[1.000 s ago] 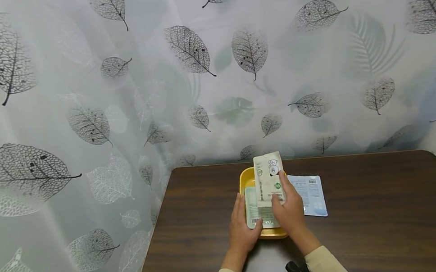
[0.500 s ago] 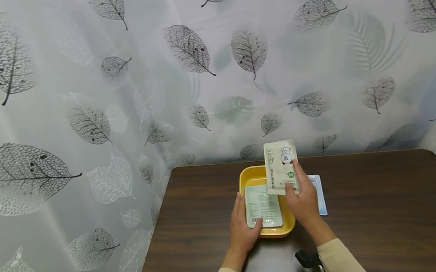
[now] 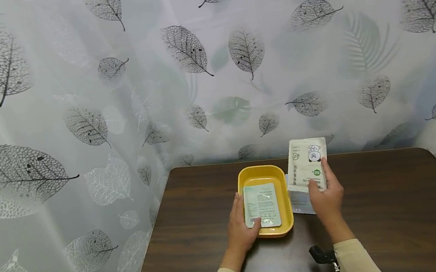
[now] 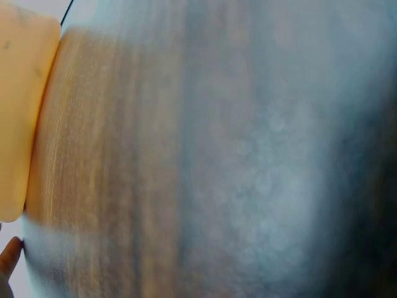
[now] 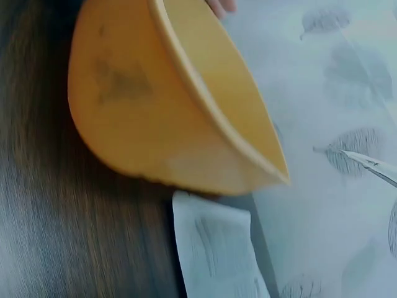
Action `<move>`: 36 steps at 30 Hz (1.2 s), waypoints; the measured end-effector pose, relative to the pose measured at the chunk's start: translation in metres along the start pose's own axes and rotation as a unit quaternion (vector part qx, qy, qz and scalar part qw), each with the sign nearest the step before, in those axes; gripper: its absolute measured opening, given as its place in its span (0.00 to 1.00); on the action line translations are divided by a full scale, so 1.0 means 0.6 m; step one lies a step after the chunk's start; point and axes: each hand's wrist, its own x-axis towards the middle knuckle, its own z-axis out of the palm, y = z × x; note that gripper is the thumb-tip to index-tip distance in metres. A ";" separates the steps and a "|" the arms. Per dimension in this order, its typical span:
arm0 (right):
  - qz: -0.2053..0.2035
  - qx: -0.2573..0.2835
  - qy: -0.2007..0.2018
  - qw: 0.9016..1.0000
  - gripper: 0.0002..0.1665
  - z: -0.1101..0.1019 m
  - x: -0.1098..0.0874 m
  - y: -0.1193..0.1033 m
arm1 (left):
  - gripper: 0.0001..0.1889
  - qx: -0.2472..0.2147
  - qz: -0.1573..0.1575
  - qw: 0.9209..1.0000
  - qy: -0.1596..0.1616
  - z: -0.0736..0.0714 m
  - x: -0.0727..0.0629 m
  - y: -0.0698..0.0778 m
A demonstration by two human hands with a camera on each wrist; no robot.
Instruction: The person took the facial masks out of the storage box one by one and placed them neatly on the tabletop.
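My right hand (image 3: 327,197) pinches a flat cream packet (image 3: 307,166) with a panda print by its lower right side, thumb on its front. It is held up right of the yellow tray (image 3: 287,218), partly covering a blue-and-white packet (image 3: 302,203) on the table. The right wrist view shows the blue-and-white packet (image 5: 214,248) beside the tray (image 5: 124,93) and a thin edge of the cream packet (image 5: 372,166). My left hand (image 3: 243,230) grips the tray's near left side, fingers along the outside and thumb over the rim. A pale green packet (image 3: 261,205) lies inside the tray.
The dark wooden table (image 3: 382,206) extends to both sides of the tray. Its far edge meets a pale curtain (image 3: 231,80) with leaf prints. In the left wrist view, the tray wall (image 4: 25,112) and a fingertip (image 4: 9,257) show at the left edge.
My right hand has lifted the cream packet off the pale green one and carried it right, over the blue-and-white packet. My left hand has stayed at the tray.
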 end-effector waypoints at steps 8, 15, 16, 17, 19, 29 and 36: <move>0.052 0.010 0.030 0.998 0.44 -0.036 0.020 0.038 | 0.45 0.002 0.001 1.000 0.002 0.001 0.001 -0.002; 0.114 0.003 0.011 0.993 0.44 -0.069 0.028 0.083 | 0.45 0.014 0.007 1.000 0.003 0.004 0.000 -0.006; 0.122 0.004 0.008 0.993 0.44 -0.074 0.028 0.090 | 0.45 0.015 0.009 1.000 0.005 0.004 0.000 -0.006; 0.128 0.003 0.006 0.992 0.44 -0.079 0.027 0.096 | 0.45 0.015 0.009 1.000 0.007 0.004 0.000 -0.006; 0.143 -0.006 -0.001 0.990 0.44 -0.089 0.027 0.112 | 0.45 0.016 0.012 1.000 0.009 0.003 0.000 -0.006; 0.211 -0.100 -0.097 0.968 0.42 -0.130 0.019 0.181 | 0.45 0.014 0.011 1.000 0.004 0.001 0.001 -0.004; 0.175 -0.186 -0.195 0.947 0.44 -0.155 0.028 0.209 | 0.44 0.020 0.020 1.000 0.007 0.001 0.000 -0.003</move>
